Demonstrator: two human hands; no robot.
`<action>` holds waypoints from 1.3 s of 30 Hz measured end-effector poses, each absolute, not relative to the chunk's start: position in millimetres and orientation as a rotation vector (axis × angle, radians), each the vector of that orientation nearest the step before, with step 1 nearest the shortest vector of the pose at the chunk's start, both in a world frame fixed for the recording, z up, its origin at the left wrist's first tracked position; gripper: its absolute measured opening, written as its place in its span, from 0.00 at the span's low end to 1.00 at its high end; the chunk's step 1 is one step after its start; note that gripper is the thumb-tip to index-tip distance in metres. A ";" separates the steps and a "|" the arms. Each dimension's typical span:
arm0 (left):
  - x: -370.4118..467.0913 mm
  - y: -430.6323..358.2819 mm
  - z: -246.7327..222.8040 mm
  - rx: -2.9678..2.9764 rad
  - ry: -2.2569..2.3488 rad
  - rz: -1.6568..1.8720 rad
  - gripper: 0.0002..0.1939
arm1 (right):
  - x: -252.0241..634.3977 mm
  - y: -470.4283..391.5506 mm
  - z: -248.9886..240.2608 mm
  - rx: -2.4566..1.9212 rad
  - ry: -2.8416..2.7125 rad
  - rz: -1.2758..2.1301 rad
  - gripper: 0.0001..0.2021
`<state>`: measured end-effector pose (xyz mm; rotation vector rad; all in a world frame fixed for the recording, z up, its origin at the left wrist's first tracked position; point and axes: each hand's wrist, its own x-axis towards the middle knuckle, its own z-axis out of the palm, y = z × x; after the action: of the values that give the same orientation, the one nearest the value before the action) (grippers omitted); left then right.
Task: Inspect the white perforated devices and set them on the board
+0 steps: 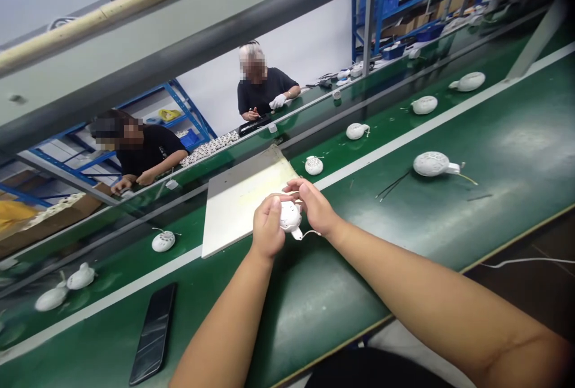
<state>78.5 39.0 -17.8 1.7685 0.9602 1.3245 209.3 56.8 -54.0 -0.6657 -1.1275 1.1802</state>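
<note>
My left hand (268,227) is closed around a white rounded plastic device (290,215), its thumb lying along the near side. From the lower end of this device, a short tab and a thin pale wire stick out toward me. Close against its far right side is my right hand (317,207), with fingers bent in and thumb near the fingertips. What those fingers pinch, if anything, is hidden. Beneath and beyond both hands lies a white board (224,220). On the bench to the right rests a similar white device (431,164) with dark and pale wires.
Several similar white devices, such as one at the left (163,241) and one beyond the hands (314,165), lie on the green belt (386,136). A black phone (153,334) lies at front left. Two people sit across the line behind a metal frame (179,47).
</note>
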 end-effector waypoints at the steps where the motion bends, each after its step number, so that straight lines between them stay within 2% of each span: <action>1: 83.9 36.3 -19.7 1.771 0.945 1.317 0.21 | 207.8 55.0 -52.7 -0.661 -1.123 1.174 0.24; 7: 101.6 25.9 -32.1 1.786 0.933 1.440 0.29 | 202.0 49.9 -52.4 -0.654 -0.993 1.298 0.27; 17: 93.2 28.9 -36.5 1.823 0.941 1.440 0.24 | 192.4 42.6 -63.1 -0.886 -1.031 1.149 0.30; 22: 77.6 42.8 -35.7 2.110 1.078 1.399 0.21 | 200.9 53.5 -62.8 -1.117 -1.251 1.075 0.33; 24: 70.2 47.2 -33.5 2.138 1.181 1.344 0.28 | 206.4 53.7 -61.2 -1.132 -1.327 0.953 0.32; 27: 62.2 51.3 -30.1 1.980 1.197 1.043 0.38 | 214.1 52.6 -60.4 -1.060 -1.479 0.602 0.28; 29: 59.1 53.9 -29.5 1.877 1.136 0.903 0.36 | 217.7 54.6 -61.9 -0.952 -1.532 0.436 0.28; 31: 56.5 58.0 -31.3 1.868 1.142 0.963 0.32 | 220.3 60.5 -64.9 -0.889 -1.435 0.371 0.26; 34: 48.2 67.7 -38.7 1.899 1.187 1.142 0.35 | 223.7 74.3 -71.5 -0.941 -1.163 0.452 0.24; 39: -10.3 96.0 -50.6 1.830 1.375 1.219 0.34 | 226.2 92.4 -81.2 -1.116 -0.955 0.777 0.19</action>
<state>-10.3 96.0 -50.6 1.8296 1.3745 1.2191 226.2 92.4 -81.2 -1.1158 -0.9551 0.7773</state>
